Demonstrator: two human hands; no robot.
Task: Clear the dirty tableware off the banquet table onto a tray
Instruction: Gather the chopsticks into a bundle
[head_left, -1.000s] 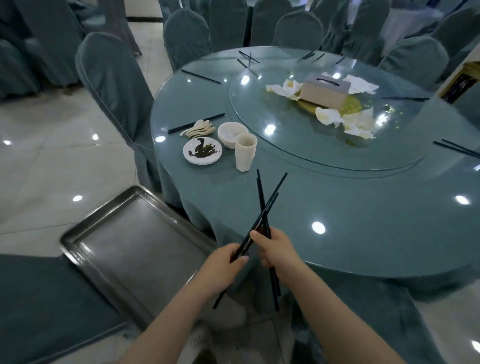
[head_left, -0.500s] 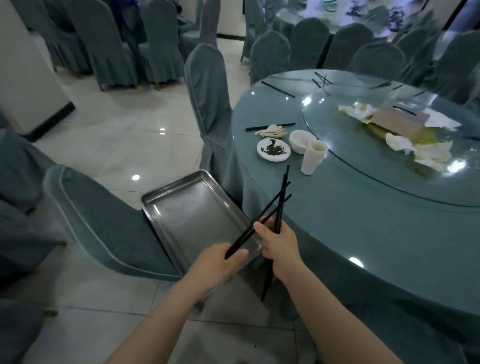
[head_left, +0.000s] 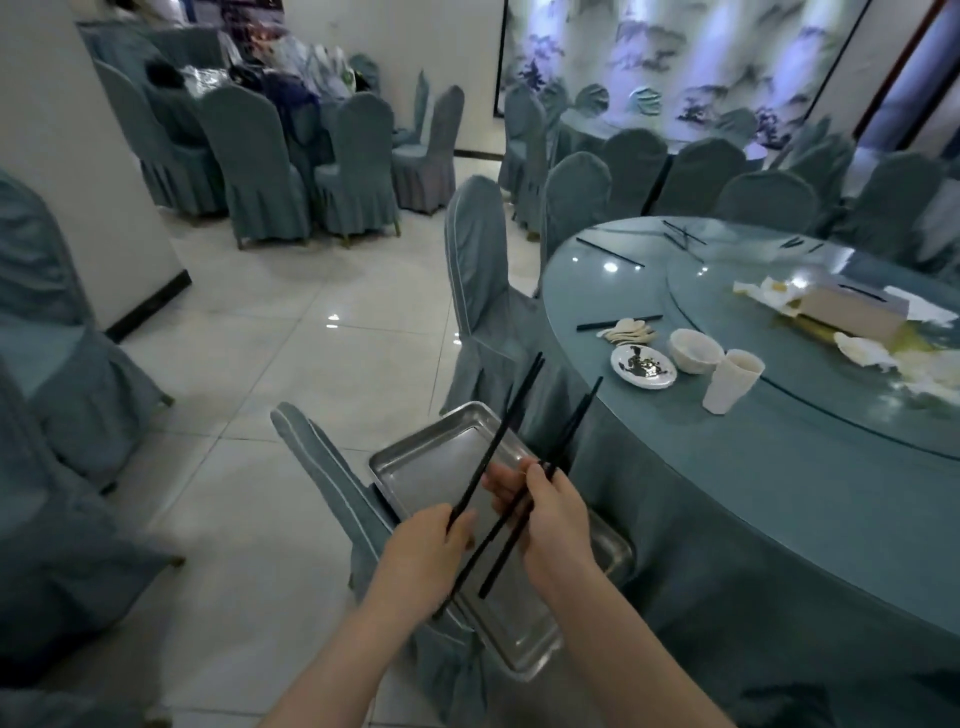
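A covered chair (head_left: 332, 483) carries a steel tray (head_left: 426, 462), above which a person's left hand (head_left: 421, 561) pinches one set of black chopsticks (head_left: 493, 441) while the right hand (head_left: 550, 514) grips a second bundle (head_left: 566, 441). Farther right, on the round counter (head_left: 779, 467), sit a soiled saucer (head_left: 643, 366), spoons (head_left: 626, 330), a bowl (head_left: 695, 351) and a white cup (head_left: 732, 382), with more loose chopsticks (head_left: 610, 253) beyond.

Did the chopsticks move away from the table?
Yes. The chopsticks, held in both hands, were over the table edge; now they're left of it, above the tray.
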